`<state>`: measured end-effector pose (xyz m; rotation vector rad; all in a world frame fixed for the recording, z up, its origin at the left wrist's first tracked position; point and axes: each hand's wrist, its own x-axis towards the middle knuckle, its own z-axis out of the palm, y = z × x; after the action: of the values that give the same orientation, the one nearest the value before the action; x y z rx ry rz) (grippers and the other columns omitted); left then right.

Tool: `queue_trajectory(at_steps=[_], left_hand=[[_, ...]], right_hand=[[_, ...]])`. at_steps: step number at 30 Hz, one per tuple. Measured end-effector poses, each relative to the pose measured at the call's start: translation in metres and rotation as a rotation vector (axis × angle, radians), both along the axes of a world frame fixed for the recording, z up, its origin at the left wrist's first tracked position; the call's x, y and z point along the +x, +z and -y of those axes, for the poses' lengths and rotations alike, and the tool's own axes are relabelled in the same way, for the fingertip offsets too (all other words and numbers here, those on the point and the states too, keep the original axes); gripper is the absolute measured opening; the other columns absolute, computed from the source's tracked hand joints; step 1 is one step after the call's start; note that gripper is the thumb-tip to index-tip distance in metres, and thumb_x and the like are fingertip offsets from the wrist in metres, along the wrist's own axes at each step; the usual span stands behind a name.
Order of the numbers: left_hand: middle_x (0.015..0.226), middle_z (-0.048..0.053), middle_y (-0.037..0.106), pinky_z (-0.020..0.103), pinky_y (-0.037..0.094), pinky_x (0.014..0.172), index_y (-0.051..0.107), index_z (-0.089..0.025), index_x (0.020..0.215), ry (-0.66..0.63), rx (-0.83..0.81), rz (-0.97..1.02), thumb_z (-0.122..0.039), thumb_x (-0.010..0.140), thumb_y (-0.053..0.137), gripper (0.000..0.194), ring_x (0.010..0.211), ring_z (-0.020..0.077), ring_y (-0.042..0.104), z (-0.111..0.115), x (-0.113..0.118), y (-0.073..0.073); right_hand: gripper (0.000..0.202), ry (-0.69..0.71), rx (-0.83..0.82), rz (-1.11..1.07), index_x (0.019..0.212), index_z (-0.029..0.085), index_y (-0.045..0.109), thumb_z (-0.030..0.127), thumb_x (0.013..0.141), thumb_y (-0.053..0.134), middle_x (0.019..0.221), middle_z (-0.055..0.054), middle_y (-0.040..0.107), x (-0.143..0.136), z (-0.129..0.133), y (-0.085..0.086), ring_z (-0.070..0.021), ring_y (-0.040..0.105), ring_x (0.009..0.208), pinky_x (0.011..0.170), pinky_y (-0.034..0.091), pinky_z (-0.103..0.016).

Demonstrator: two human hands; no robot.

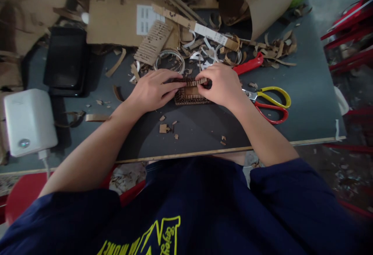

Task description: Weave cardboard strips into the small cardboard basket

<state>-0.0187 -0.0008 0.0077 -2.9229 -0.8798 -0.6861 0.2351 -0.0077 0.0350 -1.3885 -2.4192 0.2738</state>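
A small rectangular cardboard frame (192,100) with walls of corrugated strip lies on the dark table in front of me. My right hand (220,84) pinches a corrugated cardboard strip (200,81) along the frame's far side. From the left, my left hand (159,90) reaches over the frame's left end, its fingers stretched out and resting on the far wall and the strip. Fingertips of both hands partly hide that wall. Just right of my right hand lie scissors (264,101) with one yellow and one red handle.
A red-handled cutter (249,65), tape rolls (169,61) and cardboard scraps lie beyond my hands. A slotted cardboard piece (154,42) and a cardboard tube (256,6) are farther back. At left are a black box (65,59) and a white device (30,123) with a cable.
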Motion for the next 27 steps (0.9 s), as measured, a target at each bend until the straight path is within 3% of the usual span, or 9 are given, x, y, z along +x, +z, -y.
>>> queue_trajectory(at_steps=[5, 9, 17, 21, 27], left_hand=[[0.129, 0.010, 0.069, 0.044, 0.055, 0.100, 0.072, -0.022, 0.121, 0.057, -0.101, -0.013, -0.028, 0.101, 0.044, 0.035, 0.122, 0.0277, 0.064, 0.001, 0.002, -0.001], [0.133, 0.008, 0.067, 0.046, 0.052, 0.103, 0.069, -0.025, 0.124, 0.072, -0.166, -0.003, -0.030, 0.100, 0.044, 0.036, 0.125, 0.0277, 0.062, 0.002, 0.002, -0.002], [0.134, 0.009, 0.065, 0.047, 0.050, 0.103, 0.068, -0.025, 0.125, 0.085, -0.187, 0.007, -0.032, 0.099, 0.041, 0.038, 0.125, 0.0282, 0.061, 0.001, 0.003, -0.006], [0.133, 0.009, 0.066, 0.047, 0.051, 0.102, 0.068, -0.025, 0.126, 0.087, -0.188, 0.010, -0.032, 0.099, 0.041, 0.039, 0.125, 0.0288, 0.061, 0.001, 0.003, -0.006], [0.133, 0.009, 0.066, 0.048, 0.051, 0.101, 0.068, -0.026, 0.127, 0.092, -0.193, 0.011, -0.031, 0.099, 0.042, 0.038, 0.124, 0.0294, 0.061, 0.002, 0.004, -0.004]], right_hand=[[0.023, 0.024, -0.001, 0.011, 0.102, 0.021, 0.074, 0.032, 0.086, 0.063, 0.090, -0.008, 0.073, 0.004, -0.001, 0.007, -0.0289, 0.063, 0.097, 0.082, 0.052, -0.043], [0.021, 0.061, -0.009, -0.032, 0.099, 0.023, 0.075, 0.032, 0.090, 0.058, 0.098, -0.008, 0.074, 0.010, -0.005, 0.005, -0.0287, 0.064, 0.101, 0.088, 0.052, -0.045], [0.033, 0.029, -0.059, -0.090, 0.114, 0.021, 0.074, 0.037, 0.097, 0.051, 0.110, -0.012, 0.073, 0.013, -0.010, -0.005, -0.0297, 0.066, 0.103, 0.087, 0.056, -0.046], [0.036, -0.057, -0.027, -0.081, 0.115, 0.021, 0.074, 0.040, 0.097, 0.050, 0.112, -0.014, 0.071, 0.010, -0.009, -0.011, -0.0337, 0.063, 0.111, 0.089, 0.055, -0.050], [0.032, -0.048, -0.005, -0.025, 0.113, 0.020, 0.075, 0.034, 0.096, 0.052, 0.114, -0.014, 0.072, 0.008, -0.006, -0.006, -0.0337, 0.063, 0.111, 0.090, 0.055, -0.051]])
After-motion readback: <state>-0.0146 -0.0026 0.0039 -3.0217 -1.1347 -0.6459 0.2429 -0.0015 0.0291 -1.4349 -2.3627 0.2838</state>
